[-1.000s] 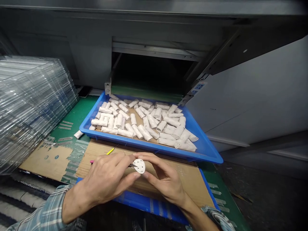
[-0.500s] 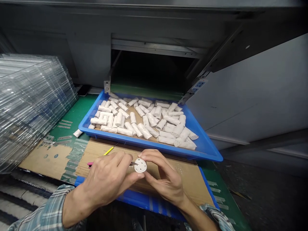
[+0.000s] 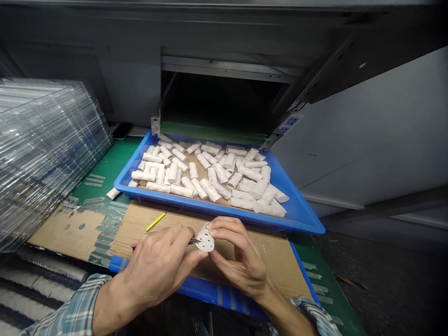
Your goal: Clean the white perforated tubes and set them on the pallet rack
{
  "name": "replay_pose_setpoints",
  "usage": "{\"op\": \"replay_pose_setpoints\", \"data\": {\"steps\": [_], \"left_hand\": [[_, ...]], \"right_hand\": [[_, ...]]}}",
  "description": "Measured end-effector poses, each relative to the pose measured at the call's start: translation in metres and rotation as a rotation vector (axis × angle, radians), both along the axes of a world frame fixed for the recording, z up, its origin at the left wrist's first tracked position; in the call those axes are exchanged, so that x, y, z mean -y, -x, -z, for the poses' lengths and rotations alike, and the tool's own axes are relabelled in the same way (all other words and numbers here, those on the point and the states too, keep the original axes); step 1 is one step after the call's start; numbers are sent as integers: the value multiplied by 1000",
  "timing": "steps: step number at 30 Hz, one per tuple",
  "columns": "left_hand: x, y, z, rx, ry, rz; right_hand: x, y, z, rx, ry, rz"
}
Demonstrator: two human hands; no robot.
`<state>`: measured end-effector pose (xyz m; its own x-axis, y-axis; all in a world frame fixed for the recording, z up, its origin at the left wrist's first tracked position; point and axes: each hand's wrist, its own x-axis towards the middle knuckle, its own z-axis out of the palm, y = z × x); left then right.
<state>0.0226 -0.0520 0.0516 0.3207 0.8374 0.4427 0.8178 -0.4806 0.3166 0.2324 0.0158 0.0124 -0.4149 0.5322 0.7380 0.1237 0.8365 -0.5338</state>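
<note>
My right hand point(image 3: 238, 259) pinches a small white round plastic part point(image 3: 205, 241) with several holes in its face, held end-on just above a cardboard sheet point(image 3: 276, 261). My left hand point(image 3: 159, 263) is closed on a thin pink-handled tool point(image 3: 134, 245) whose metal tip touches the part's left edge. Both hands meet in front of a blue tray point(image 3: 301, 217) filled with several white cylindrical parts point(image 3: 210, 175).
A yellow-handled pick point(image 3: 156, 221) lies on the cardboard left of my hands. A stack of clear plastic trays point(image 3: 45, 154) stands at the left. Behind the blue tray is a dark machine opening point(image 3: 220, 100). A grey panel point(image 3: 378, 140) rises at the right.
My hands have drifted slightly down and the white part has tilted a little; my right fingers have closed more over its top. The tool tip stays at the part.
</note>
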Motion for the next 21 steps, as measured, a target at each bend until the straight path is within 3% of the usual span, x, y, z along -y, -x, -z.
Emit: {"op": "replay_pose_setpoints", "data": {"steps": [21], "left_hand": [[3, -8, 9, 94, 0, 18]], "right_hand": [[0, 2, -4, 15, -127, 56]]}}
